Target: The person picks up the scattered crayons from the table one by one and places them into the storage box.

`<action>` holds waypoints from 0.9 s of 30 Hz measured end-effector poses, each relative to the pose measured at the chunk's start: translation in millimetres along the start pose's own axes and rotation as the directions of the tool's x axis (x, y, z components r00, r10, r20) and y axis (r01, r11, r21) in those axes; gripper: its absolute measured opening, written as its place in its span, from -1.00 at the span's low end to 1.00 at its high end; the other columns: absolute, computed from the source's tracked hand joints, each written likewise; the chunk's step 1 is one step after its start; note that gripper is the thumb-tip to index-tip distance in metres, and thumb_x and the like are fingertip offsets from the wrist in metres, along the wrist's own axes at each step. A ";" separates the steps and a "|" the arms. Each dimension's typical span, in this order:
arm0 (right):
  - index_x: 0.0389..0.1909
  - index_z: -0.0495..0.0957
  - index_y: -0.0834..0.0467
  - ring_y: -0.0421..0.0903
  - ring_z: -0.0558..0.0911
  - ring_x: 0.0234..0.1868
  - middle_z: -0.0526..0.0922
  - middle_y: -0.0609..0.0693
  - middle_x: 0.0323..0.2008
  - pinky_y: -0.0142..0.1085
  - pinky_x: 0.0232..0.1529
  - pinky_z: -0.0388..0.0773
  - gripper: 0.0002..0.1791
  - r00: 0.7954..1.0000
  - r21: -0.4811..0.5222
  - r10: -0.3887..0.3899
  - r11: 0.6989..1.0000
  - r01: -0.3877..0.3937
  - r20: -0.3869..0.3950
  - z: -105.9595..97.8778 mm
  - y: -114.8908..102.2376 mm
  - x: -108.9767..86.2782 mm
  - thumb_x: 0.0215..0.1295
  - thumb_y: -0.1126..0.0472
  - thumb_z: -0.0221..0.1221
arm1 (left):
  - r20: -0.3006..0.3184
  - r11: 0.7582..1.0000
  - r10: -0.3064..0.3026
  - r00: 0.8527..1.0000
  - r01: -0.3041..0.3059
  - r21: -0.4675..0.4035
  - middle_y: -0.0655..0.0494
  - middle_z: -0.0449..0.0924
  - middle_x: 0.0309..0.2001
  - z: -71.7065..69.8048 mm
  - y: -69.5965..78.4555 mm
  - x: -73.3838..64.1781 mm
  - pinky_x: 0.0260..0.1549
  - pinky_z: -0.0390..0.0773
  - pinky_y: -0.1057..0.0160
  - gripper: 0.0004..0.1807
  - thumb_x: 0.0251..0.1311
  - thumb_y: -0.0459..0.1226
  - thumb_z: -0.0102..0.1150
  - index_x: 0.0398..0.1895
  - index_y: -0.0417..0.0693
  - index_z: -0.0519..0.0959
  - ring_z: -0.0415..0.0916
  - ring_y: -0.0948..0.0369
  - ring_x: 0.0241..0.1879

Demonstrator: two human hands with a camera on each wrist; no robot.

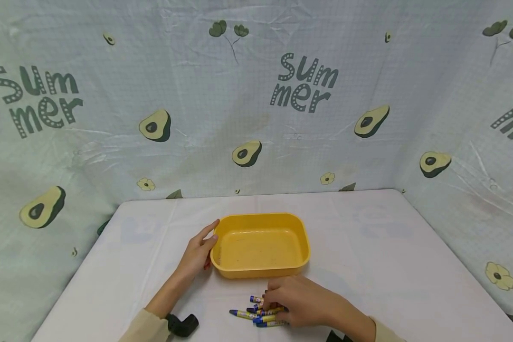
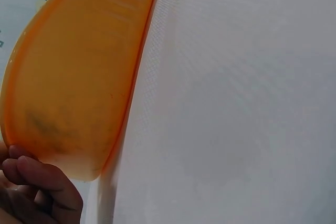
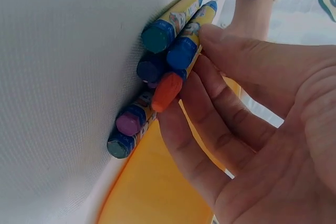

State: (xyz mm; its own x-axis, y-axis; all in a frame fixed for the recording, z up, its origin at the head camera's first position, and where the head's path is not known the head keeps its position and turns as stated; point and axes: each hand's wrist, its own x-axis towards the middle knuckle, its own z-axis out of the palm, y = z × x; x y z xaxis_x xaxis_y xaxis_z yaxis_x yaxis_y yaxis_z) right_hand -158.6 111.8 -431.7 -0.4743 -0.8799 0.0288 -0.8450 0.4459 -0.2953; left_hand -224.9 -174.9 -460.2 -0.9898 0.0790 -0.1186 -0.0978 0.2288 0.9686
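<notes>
"Head view?"
"The left hand point(image 1: 195, 251) holds the yellow tray point(image 1: 261, 249) by its left rim; the right hand point(image 1: 303, 300), apart from it, pinches among crayons point(image 1: 244, 314) off the tray's near side."
"Left wrist view?"
"Fingers curled at the tray's edge."
"Right wrist view?"
"Thumb and fingers about crayons: gathering, I'd judge. Next calls for a firm grip before lifting."
</notes>
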 end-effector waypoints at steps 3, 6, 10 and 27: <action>-0.18 0.66 -0.16 -0.50 0.39 -0.39 0.52 -0.35 -0.33 -0.63 -0.34 0.37 -0.78 1.000 -0.007 0.002 1.000 -0.002 -0.005 -1.3 -0.5 1.3 0.14 0.12 0.35 | -0.006 0.999 0.006 1.000 -0.006 0.041 0.08 0.26 -0.70 -0.3 0.4 2.5 -0.75 0.30 0.31 -0.55 0.47 -0.07 -0.16 0.37 0.53 0.23 0.18 0.18 -0.76; -0.18 0.67 -0.16 -0.51 0.42 -0.34 0.54 -0.35 -0.29 -0.61 -0.29 0.42 -0.76 1.000 0.001 0.007 1.000 -0.007 -0.005 -1.8 -1.4 2.9 0.12 0.13 0.37 | -0.004 0.999 0.009 1.000 -0.009 0.052 0.09 0.24 -0.73 -1.1 0.0 4.6 -0.77 0.29 0.30 -0.56 0.48 -0.06 -0.17 0.37 0.54 0.23 0.16 0.17 -0.78; -0.17 0.66 -0.16 -0.51 0.45 -0.29 0.57 -0.35 -0.26 -0.60 -0.23 0.45 -0.73 1.000 0.016 0.007 1.000 -0.007 -0.007 -1.4 -2.6 5.3 0.09 0.16 0.38 | -0.001 0.999 -0.003 1.000 0.003 0.037 0.09 0.24 -0.72 -2.7 -0.9 6.3 -0.75 0.32 0.29 -0.57 0.48 -0.04 -0.18 0.35 0.58 0.24 0.18 0.17 -0.76; -0.12 0.64 -0.12 -0.51 0.44 -0.32 0.58 -0.30 -0.24 -0.64 -0.25 0.43 -0.60 1.000 0.085 0.019 0.996 -0.017 -0.023 -2.8 -0.4 13.4 0.07 0.38 0.30 | 0.016 0.999 -0.026 1.000 0.026 0.035 0.07 0.24 -0.69 -8.1 0.5 15.4 -0.74 0.38 0.27 -0.57 0.48 -0.03 -0.21 0.35 0.60 0.21 0.20 0.16 -0.76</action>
State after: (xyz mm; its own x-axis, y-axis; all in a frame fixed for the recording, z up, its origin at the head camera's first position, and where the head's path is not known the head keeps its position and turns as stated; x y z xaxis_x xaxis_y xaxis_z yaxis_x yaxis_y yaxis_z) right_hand -165.3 100.3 -428.6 -0.4956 -0.8674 0.0451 -0.8130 0.4450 -0.3756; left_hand -241.0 -181.5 -459.8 -0.9851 0.0886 -0.1475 -0.1195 0.2645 0.9569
